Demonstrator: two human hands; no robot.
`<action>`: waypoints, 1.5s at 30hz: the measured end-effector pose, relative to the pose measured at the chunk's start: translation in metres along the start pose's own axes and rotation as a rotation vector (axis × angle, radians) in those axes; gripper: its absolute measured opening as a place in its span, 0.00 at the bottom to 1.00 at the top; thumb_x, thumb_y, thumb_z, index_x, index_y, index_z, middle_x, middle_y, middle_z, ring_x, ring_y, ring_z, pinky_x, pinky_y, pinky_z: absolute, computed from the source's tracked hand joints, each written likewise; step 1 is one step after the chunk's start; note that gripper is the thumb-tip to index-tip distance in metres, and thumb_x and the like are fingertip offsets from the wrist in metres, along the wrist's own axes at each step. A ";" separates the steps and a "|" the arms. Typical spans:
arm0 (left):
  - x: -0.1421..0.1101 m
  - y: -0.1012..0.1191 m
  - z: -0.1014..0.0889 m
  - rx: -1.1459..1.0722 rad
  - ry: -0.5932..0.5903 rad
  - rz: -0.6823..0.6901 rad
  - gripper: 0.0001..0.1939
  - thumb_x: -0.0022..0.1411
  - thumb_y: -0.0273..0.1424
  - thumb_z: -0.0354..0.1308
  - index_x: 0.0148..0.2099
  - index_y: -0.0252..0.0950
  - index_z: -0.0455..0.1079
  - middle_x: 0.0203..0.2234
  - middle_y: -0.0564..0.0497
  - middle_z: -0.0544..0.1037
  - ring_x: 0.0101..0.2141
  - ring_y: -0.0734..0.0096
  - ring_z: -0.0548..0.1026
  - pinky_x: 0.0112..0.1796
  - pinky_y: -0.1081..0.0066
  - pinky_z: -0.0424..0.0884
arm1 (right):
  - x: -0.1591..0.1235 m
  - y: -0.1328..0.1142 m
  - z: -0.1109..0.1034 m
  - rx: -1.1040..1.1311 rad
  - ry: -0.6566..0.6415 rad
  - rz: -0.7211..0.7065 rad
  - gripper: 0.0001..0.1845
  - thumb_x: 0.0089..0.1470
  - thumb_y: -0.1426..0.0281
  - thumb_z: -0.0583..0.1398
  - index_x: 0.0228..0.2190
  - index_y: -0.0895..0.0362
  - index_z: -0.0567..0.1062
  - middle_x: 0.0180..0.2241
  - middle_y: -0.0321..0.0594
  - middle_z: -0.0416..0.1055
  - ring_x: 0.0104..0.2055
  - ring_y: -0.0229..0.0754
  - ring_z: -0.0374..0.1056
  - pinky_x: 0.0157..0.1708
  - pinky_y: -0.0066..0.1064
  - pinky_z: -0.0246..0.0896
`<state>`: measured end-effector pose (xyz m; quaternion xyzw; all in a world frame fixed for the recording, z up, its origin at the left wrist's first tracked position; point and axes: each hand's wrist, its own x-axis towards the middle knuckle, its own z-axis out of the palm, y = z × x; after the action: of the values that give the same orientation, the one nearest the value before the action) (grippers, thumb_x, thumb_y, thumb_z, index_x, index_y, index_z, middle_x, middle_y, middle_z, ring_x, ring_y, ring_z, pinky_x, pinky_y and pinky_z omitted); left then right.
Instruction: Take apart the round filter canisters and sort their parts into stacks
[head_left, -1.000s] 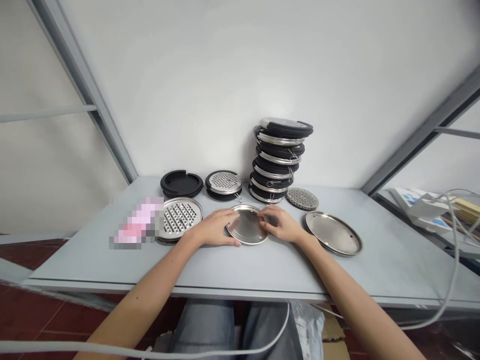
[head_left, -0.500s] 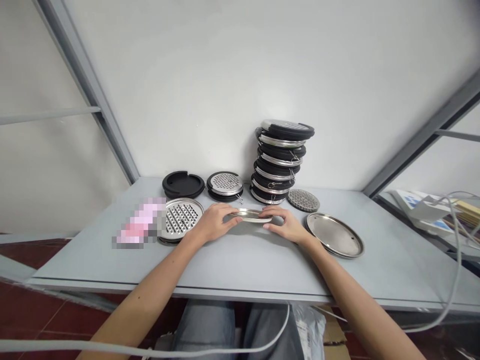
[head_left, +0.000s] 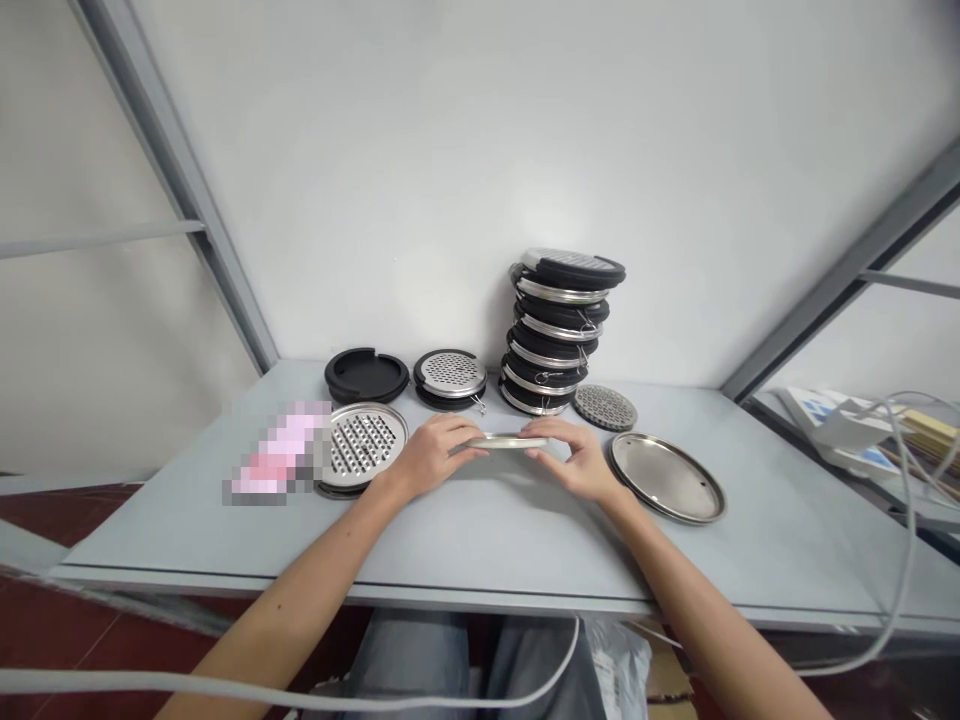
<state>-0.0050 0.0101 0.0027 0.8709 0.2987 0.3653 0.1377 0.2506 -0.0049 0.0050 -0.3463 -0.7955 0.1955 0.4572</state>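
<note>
Presently, the grip is shared: one rim of a shallow metal plate [head_left: 508, 441] is pinched by the left hand [head_left: 431, 455], the opposite rim by the right hand [head_left: 577, 458], thumbs below and fingers above, neither hand fully closed. The plate is held nearly edge-on to view, above the table [head_left: 465, 545], in front of the tall stack [head_left: 559, 335].

Hazard, plate: a slip could be caused by the thin rim being pinched only by fingertips; a tilt, by uneven lifting.

Hazard, tall stack: overhanging, unevenly seated discs could be toppled by a knock; its wire clips [head_left: 551, 377] could be snagged.

Left of stack: perforated disc set [head_left: 452, 372]; farther left, black holder [head_left: 367, 374]; nearer the person, grater disc [head_left: 364, 445], liable to be brushed by the left forearm.

Right of stack: small perforated disc [head_left: 606, 407], just beside; nearer the person, overlapping plates [head_left: 667, 478], liable to be nudged by the right forearm.
</note>
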 end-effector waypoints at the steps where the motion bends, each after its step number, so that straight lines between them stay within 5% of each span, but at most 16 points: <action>1: 0.000 0.000 -0.001 -0.004 0.025 -0.002 0.13 0.65 0.38 0.54 0.48 0.40 0.72 0.43 0.47 0.77 0.45 0.62 0.73 0.49 0.61 0.67 | -0.001 -0.004 0.001 0.001 0.014 -0.009 0.07 0.52 0.66 0.63 0.35 0.53 0.78 0.35 0.42 0.77 0.39 0.48 0.72 0.42 0.41 0.69; 4: 0.000 0.001 -0.004 -0.026 0.163 -0.038 0.18 0.65 0.38 0.55 0.56 0.41 0.66 0.47 0.47 0.75 0.48 0.62 0.72 0.51 0.60 0.67 | -0.009 -0.016 -0.003 -0.043 0.083 -0.036 0.06 0.52 0.67 0.62 0.34 0.52 0.78 0.34 0.41 0.77 0.35 0.47 0.73 0.38 0.41 0.70; 7: 0.001 0.001 -0.005 -0.016 0.277 -0.097 0.22 0.65 0.35 0.54 0.61 0.42 0.59 0.47 0.47 0.74 0.48 0.64 0.72 0.51 0.60 0.67 | -0.029 -0.023 -0.024 -0.168 0.292 -0.038 0.06 0.51 0.67 0.63 0.34 0.49 0.78 0.35 0.40 0.78 0.37 0.50 0.74 0.41 0.44 0.71; 11: 0.000 0.001 0.000 0.020 0.242 -0.109 0.20 0.65 0.34 0.53 0.59 0.41 0.61 0.44 0.48 0.75 0.45 0.65 0.73 0.49 0.62 0.68 | -0.063 -0.016 -0.066 -0.401 0.563 0.134 0.09 0.50 0.62 0.63 0.35 0.49 0.78 0.37 0.41 0.77 0.40 0.52 0.74 0.43 0.46 0.71; 16: -0.002 0.003 0.005 0.002 0.160 -0.086 0.22 0.65 0.32 0.53 0.60 0.41 0.58 0.43 0.49 0.74 0.44 0.67 0.73 0.48 0.64 0.68 | -0.094 0.012 -0.099 -0.752 0.512 0.256 0.10 0.52 0.58 0.58 0.31 0.47 0.78 0.37 0.40 0.78 0.42 0.52 0.74 0.47 0.48 0.69; 24: -0.002 -0.001 0.006 -0.001 0.169 -0.111 0.26 0.65 0.31 0.53 0.63 0.42 0.53 0.43 0.50 0.74 0.43 0.67 0.73 0.47 0.64 0.69 | -0.115 0.025 -0.089 -0.846 0.215 0.409 0.17 0.53 0.54 0.56 0.34 0.50 0.78 0.38 0.40 0.78 0.44 0.51 0.73 0.43 0.42 0.69; 31: -0.002 0.000 0.007 0.035 0.152 -0.098 0.21 0.64 0.31 0.54 0.59 0.41 0.61 0.42 0.48 0.74 0.42 0.66 0.73 0.46 0.64 0.69 | -0.115 0.024 -0.096 -0.971 0.076 0.468 0.18 0.54 0.52 0.56 0.35 0.49 0.78 0.39 0.36 0.78 0.40 0.49 0.73 0.30 0.35 0.65; 37: -0.002 0.000 0.007 0.024 0.147 -0.087 0.16 0.64 0.29 0.53 0.54 0.40 0.65 0.43 0.48 0.74 0.42 0.67 0.73 0.46 0.65 0.69 | -0.111 0.016 -0.097 -0.980 -0.014 0.550 0.20 0.56 0.51 0.52 0.36 0.48 0.78 0.41 0.37 0.77 0.40 0.49 0.73 0.30 0.36 0.66; 41: -0.003 0.000 0.008 0.026 0.129 -0.102 0.15 0.64 0.30 0.54 0.53 0.39 0.66 0.43 0.48 0.74 0.43 0.67 0.73 0.46 0.66 0.69 | -0.097 0.022 -0.102 -1.000 0.028 0.578 0.27 0.56 0.48 0.50 0.44 0.52 0.75 0.45 0.43 0.75 0.47 0.54 0.70 0.40 0.41 0.67; 45: -0.004 0.000 0.007 0.033 0.108 -0.111 0.15 0.64 0.30 0.53 0.53 0.39 0.66 0.44 0.48 0.74 0.44 0.66 0.73 0.47 0.66 0.69 | -0.081 0.038 -0.101 -1.071 -0.017 0.617 0.39 0.54 0.45 0.49 0.56 0.60 0.65 0.57 0.55 0.62 0.60 0.61 0.57 0.55 0.49 0.57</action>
<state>-0.0021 0.0080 -0.0042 0.8341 0.3595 0.3987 0.1271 0.3800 -0.0385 -0.0159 -0.7403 -0.6500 -0.1052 0.1359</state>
